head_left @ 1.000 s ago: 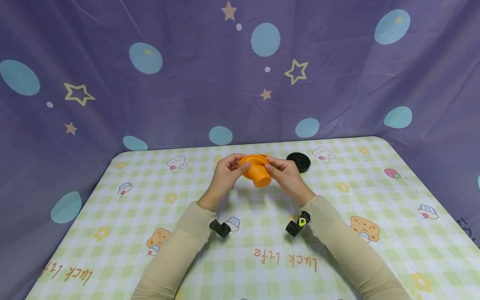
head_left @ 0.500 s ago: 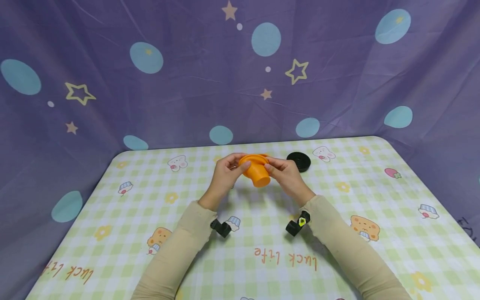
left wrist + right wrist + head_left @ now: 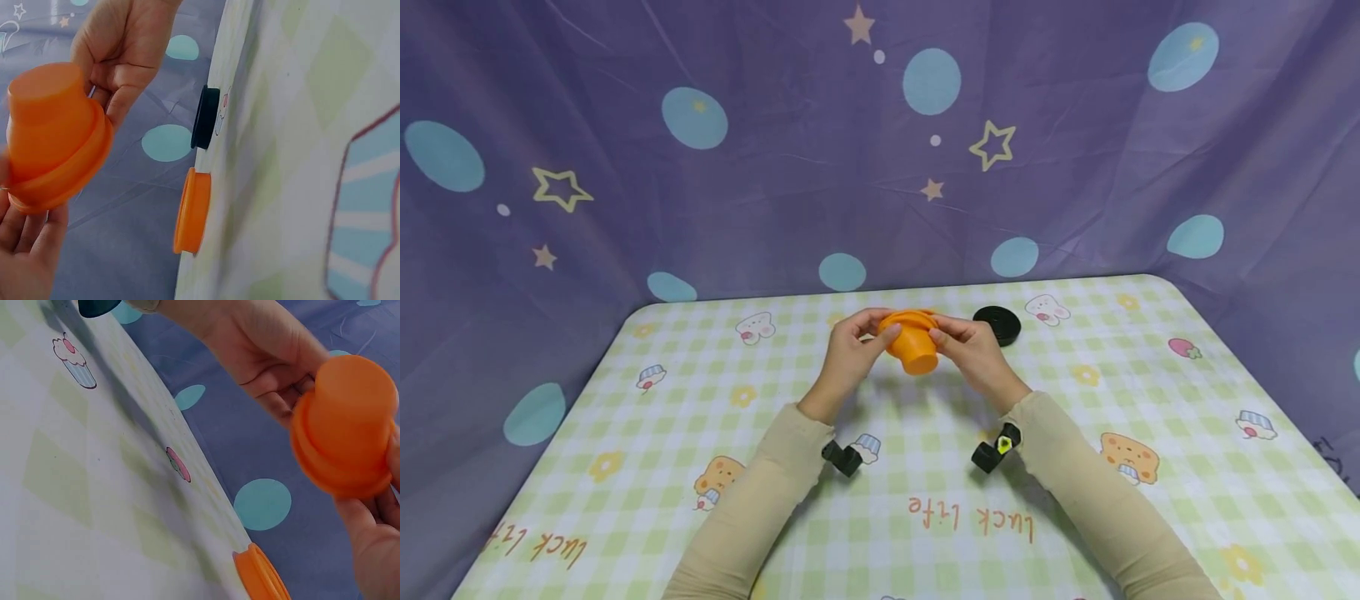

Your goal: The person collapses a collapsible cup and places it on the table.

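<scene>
In the head view an orange collapsible silicone cup (image 3: 917, 346) is held above the table between both hands, its narrow base angled toward me. My left hand (image 3: 850, 352) grips the wide rim from the left, thumb on the near side. My right hand (image 3: 976, 348) pinches the opposite side the same way. Stepped folds of the cup (image 3: 50, 131) show near its rim in the left wrist view, where some of the fingers behind it are hidden. The cup (image 3: 350, 419) also appears in the right wrist view, with the right hand (image 3: 378, 544) at its lower side.
A black round ridged disc (image 3: 997, 325) lies on the checked tablecloth (image 3: 790, 517), behind the right hand. An orange round disc (image 3: 194, 211) rests on the table beyond the cup, mostly covered in the head view. A purple patterned curtain (image 3: 775, 192) hangs behind the table.
The narrow base of the cup has shifted slightly left between the hands. Both hands keep their hold in nearly the same place, and the black disc stays put.
</scene>
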